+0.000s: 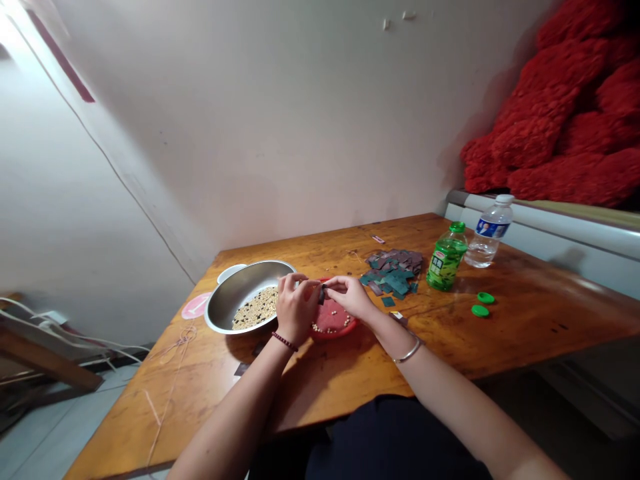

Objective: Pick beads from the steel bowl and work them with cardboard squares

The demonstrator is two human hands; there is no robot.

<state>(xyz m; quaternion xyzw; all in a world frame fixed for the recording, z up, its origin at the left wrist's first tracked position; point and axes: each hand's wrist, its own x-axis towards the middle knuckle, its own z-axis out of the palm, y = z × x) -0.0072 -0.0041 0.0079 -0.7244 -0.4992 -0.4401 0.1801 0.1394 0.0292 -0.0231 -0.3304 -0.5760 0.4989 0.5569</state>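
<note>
Over a red dish [333, 335], my left hand [296, 303] and my right hand [350, 295] meet with bent fingers. Between their fingertips is a small dark piece [321, 295], partly hidden; both hands seem closed on it. Several pale round beads [345, 325] lie in the dish around its edge. To the left of my left hand stands a metal basin [220, 297] with many small cream and black beads [255, 310] in it. A heap of thin dark green and brown squares [397, 273] lies beyond my right hand.
A green drink bottle [447, 259] and a water bottle [490, 233] stand at the right, near two green caps [480, 311]. Thin string [170, 380] trails along the left of the wooden table [350, 393]. Red fluffy bundles [560, 127] are piled behind.
</note>
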